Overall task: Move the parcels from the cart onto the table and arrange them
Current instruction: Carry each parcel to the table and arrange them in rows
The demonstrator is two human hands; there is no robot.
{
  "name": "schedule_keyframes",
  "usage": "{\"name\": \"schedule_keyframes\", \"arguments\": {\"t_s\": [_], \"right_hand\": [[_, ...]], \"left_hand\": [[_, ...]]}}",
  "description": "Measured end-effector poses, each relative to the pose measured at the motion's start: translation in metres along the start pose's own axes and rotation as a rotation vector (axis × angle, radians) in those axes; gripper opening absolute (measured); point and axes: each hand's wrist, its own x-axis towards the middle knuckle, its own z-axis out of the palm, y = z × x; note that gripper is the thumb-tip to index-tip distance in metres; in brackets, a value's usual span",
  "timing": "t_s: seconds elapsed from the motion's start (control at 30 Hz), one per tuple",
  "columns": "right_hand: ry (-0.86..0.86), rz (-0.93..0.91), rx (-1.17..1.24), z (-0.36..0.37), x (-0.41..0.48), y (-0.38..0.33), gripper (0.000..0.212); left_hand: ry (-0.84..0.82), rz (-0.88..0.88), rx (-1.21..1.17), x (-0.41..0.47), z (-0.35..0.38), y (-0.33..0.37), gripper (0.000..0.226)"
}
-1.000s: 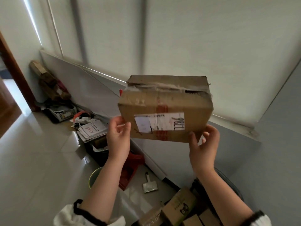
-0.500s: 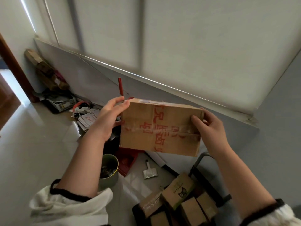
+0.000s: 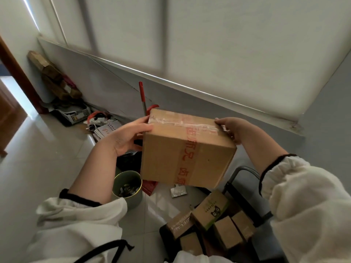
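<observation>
I hold a brown cardboard parcel [image 3: 182,154] with red-printed tape in mid-air, at chest height. My left hand [image 3: 129,137] grips its left end and my right hand [image 3: 235,130] grips its right end, fingers curled over the top edges. Below it, at the bottom right, stands the black cart [image 3: 245,179] with its dark handle frame. Several smaller cardboard parcels [image 3: 212,211] lie on the cart's deck. No table shows in this view.
A green round bin [image 3: 131,198] with scraps inside stands on the tiled floor left of the cart. A red-handled tool [image 3: 142,97] leans on the grey wall. Papers [image 3: 106,130], a tray and brown bundles [image 3: 53,76] clutter the wall's foot at the left.
The parcel came down from head height and was turned over in my hands, so its label side is now hidden and a taped face points at me. My view tipped down toward the cart.
</observation>
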Motion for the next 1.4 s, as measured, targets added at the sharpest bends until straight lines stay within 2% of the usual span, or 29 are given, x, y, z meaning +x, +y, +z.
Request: {"name": "schedule_keyframes", "arguments": {"t_s": [0.1, 0.3, 0.4, 0.47, 0.53, 0.6, 0.7, 0.8, 0.9, 1.03, 1.2, 1.3, 1.4], "right_hand": [[0.033, -0.017, -0.105, 0.006, 0.005, 0.006, 0.036], [0.055, -0.082, -0.076, 0.007, -0.001, 0.010, 0.039], [0.124, -0.199, 0.026, 0.006, -0.013, 0.000, 0.034], [0.197, -0.353, 0.153, 0.001, -0.026, -0.010, 0.025], [0.280, -0.538, 0.278, -0.005, -0.043, -0.013, 0.025], [0.336, -0.672, 0.354, -0.009, -0.062, -0.004, 0.026], [0.345, -0.742, 0.336, -0.005, -0.075, 0.040, 0.025], [0.262, -0.604, 0.221, -0.002, -0.073, 0.104, 0.052], [0.228, -0.450, 0.168, -0.007, -0.076, 0.158, 0.056], [0.300, -0.375, 0.202, -0.031, -0.095, 0.206, 0.055], [0.513, -0.363, 0.268, -0.097, -0.156, 0.257, 0.047], [0.680, -0.363, 0.292, -0.146, -0.220, 0.298, 0.041], [0.799, -0.338, 0.285, -0.191, -0.296, 0.347, 0.033]], "left_hand": [[0.019, -0.120, -0.052, 0.004, 0.002, -0.020, 0.075], [0.071, -0.091, -0.137, 0.006, 0.003, -0.036, 0.062], [0.150, 0.049, -0.157, 0.006, 0.005, -0.022, 0.058], [0.237, 0.222, -0.201, 0.006, 0.009, -0.010, 0.055], [0.330, 0.377, -0.242, 0.005, 0.015, 0.002, 0.041], [0.384, 0.451, -0.340, 0.003, 0.022, 0.007, 0.036], [0.484, 0.355, -0.478, 0.004, 0.037, -0.005, 0.054], [0.526, 0.202, -0.402, 0.006, 0.060, -0.041, 0.026], [0.475, 0.130, -0.289, 0.001, 0.084, -0.075, 0.023], [0.359, 0.143, -0.210, -0.006, 0.124, -0.086, 0.017], [0.184, 0.232, -0.164, -0.026, 0.211, -0.057, 0.016], [0.040, 0.259, -0.213, -0.053, 0.282, -0.037, 0.011], [-0.122, 0.271, -0.235, -0.090, 0.358, -0.025, 0.017]]}}
